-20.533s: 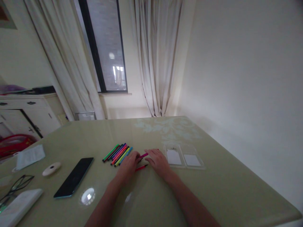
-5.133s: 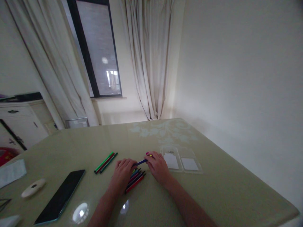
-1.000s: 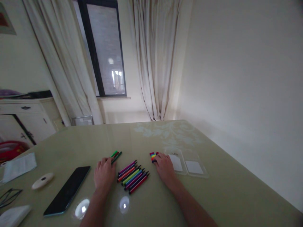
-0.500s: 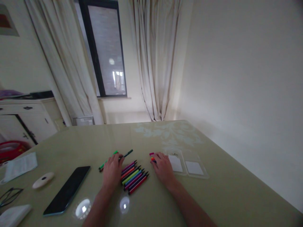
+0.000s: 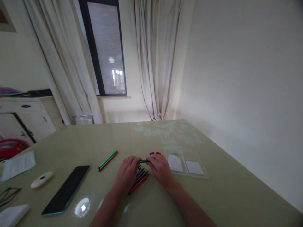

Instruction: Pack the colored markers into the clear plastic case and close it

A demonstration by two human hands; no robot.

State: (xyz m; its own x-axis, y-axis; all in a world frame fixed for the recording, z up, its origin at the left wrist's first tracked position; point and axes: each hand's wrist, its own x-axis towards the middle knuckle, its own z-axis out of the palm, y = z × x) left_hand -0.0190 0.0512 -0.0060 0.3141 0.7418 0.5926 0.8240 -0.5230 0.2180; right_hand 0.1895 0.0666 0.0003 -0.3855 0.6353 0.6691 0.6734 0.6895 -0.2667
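A dark green marker spans the gap between my two hands above the table. My left hand grips one end, fingers closed round it. At the opposite end, the fingers of my right hand are pinched on the marker. Under and beside my left hand lies a row of uncapped markers, partly hidden, with dark tips pointing away to the right. Small coloured marker caps sit just beyond my right fingers. A green marker and a dark red marker lie side by side further left.
To the right lies an open clear plastic case with white inserts. A black phone, a white oval object, a face mask and a dark cable are on the left. A wall borders the table's right side.
My left hand has moved right with the dark green marker, away from the green and dark red ones. My right hand has left the caps and now grips the marker's other end.
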